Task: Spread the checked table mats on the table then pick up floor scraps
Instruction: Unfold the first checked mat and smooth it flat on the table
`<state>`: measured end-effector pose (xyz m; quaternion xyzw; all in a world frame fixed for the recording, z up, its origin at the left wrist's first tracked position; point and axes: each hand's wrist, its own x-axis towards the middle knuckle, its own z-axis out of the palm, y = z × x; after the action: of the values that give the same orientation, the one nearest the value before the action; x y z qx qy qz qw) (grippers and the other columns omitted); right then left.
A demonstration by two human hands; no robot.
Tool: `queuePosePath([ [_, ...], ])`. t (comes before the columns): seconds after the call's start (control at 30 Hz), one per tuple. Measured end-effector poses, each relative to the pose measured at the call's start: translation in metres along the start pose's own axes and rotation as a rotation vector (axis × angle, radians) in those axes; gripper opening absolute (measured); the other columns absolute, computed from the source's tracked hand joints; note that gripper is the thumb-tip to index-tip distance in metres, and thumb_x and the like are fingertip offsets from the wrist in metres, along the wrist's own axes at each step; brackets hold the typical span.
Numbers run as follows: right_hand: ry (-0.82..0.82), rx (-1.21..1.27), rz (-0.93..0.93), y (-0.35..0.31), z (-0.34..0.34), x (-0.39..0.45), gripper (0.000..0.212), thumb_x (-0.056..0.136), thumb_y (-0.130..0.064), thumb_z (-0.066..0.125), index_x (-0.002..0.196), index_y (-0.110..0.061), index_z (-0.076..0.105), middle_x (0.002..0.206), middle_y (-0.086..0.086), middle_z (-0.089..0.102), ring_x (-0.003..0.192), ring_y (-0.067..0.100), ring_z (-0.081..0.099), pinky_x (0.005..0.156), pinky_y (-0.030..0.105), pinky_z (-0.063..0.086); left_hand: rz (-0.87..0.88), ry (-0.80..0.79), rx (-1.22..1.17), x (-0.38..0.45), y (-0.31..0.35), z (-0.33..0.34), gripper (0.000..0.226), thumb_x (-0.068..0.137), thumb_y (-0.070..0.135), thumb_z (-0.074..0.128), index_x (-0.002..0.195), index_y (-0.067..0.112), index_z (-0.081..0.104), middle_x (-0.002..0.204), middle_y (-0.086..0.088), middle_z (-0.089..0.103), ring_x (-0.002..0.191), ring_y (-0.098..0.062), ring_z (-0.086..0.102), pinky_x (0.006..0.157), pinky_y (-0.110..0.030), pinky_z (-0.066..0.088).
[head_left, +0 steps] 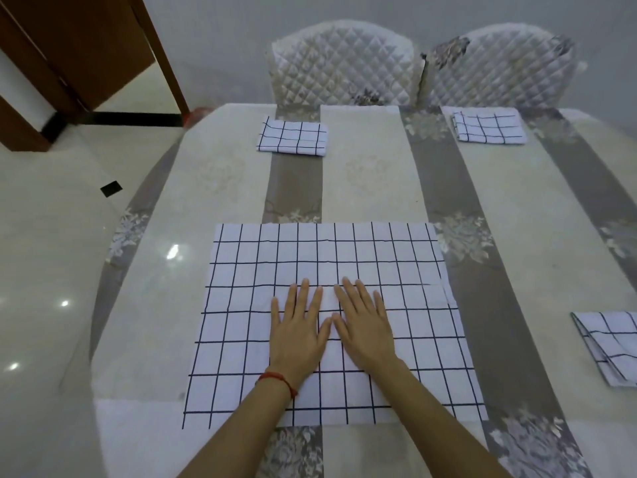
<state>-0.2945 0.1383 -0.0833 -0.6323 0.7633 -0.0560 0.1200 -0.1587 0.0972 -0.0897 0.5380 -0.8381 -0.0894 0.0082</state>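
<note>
A white table mat with dark checks [241,322] lies spread flat on the striped table [372,188] right in front of me. My left hand [298,331] and my right hand [363,322] press flat on its middle, side by side, fingers straight. Three more checked mats stay folded: one at the far middle [293,139], one at the far right [489,125], and one at the right edge [610,350], partly cut off by the frame.
Two quilted white chairs [344,67] [499,67] stand against the table's far side. A small dark scrap [111,188] lies on the glossy floor to the left. A brown wooden door [86,46] is at the back left.
</note>
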Motion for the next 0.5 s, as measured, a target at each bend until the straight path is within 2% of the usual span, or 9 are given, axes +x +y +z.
queuePosePath([
  [0.07, 0.009, -0.012, -0.072, 0.02, -0.006, 0.011, 0.073, 0.088, -0.056, -0.009, 0.145, -0.023, 0.024, 0.154, -0.006, 0.015, 0.145, 0.018, 0.015, 0.116, 0.031, -0.004, 0.008, 0.011, 0.013, 0.0, 0.0, 0.0, 0.061, 0.094, 0.052, 0.004, 0.141, 0.023, 0.03, 0.15, -0.004, 0.035, 0.138, -0.019, 0.018, 0.112, -0.043, -0.001],
  [0.1, 0.008, 0.013, -0.029, 0.036, -0.01, 0.016, 0.078, 0.084, -0.059, -0.013, 0.147, -0.024, 0.018, 0.156, -0.006, 0.007, 0.146, 0.017, 0.007, 0.116, 0.032, -0.006, 0.01, 0.014, 0.013, 0.0, 0.0, 0.001, 0.061, 0.094, 0.052, 0.003, 0.141, 0.023, 0.029, 0.15, -0.004, 0.034, 0.138, -0.019, 0.017, 0.111, -0.043, -0.001],
  [0.23, 0.088, 0.044, 0.307, 0.092, -0.028, 0.02, 0.079, 0.078, -0.056, -0.008, 0.148, -0.023, 0.011, 0.159, -0.001, 0.004, 0.146, 0.018, 0.0, 0.118, 0.042, -0.001, 0.019, 0.037, 0.01, -0.001, -0.001, 0.003, 0.062, 0.094, 0.052, 0.003, 0.142, 0.023, 0.028, 0.151, -0.004, 0.032, 0.139, -0.019, 0.015, 0.111, -0.044, 0.001],
  [0.3, 0.109, 0.045, 0.366, 0.092, -0.036, 0.021, 0.081, 0.078, -0.054, -0.008, 0.148, -0.019, 0.013, 0.159, 0.002, 0.006, 0.146, 0.02, 0.0, 0.118, 0.044, -0.001, 0.017, 0.047, 0.013, -0.001, -0.001, 0.004, 0.062, 0.094, 0.052, 0.003, 0.142, 0.023, 0.028, 0.151, -0.004, 0.031, 0.139, -0.019, 0.015, 0.111, -0.044, 0.001],
  [0.4, 0.149, 0.074, 0.266, 0.056, -0.044, 0.043, 0.077, 0.081, -0.052, -0.006, 0.148, -0.017, 0.011, 0.158, 0.003, 0.005, 0.146, 0.02, -0.002, 0.118, 0.041, -0.005, 0.016, 0.058, 0.022, -0.001, 0.0, 0.005, 0.061, 0.094, 0.051, 0.004, 0.143, 0.023, 0.028, 0.151, -0.004, 0.031, 0.14, -0.019, 0.015, 0.111, -0.044, 0.001],
  [0.5, 0.085, 0.066, -0.016, 0.008, -0.037, 0.074, 0.074, 0.081, -0.051, -0.007, 0.148, -0.022, 0.008, 0.158, -0.003, 0.003, 0.146, 0.016, -0.005, 0.116, 0.036, -0.008, 0.015, 0.057, 0.027, 0.0, 0.001, 0.003, 0.061, 0.094, 0.051, 0.004, 0.142, 0.024, 0.029, 0.151, -0.004, 0.032, 0.139, -0.019, 0.016, 0.111, -0.044, 0.001],
])
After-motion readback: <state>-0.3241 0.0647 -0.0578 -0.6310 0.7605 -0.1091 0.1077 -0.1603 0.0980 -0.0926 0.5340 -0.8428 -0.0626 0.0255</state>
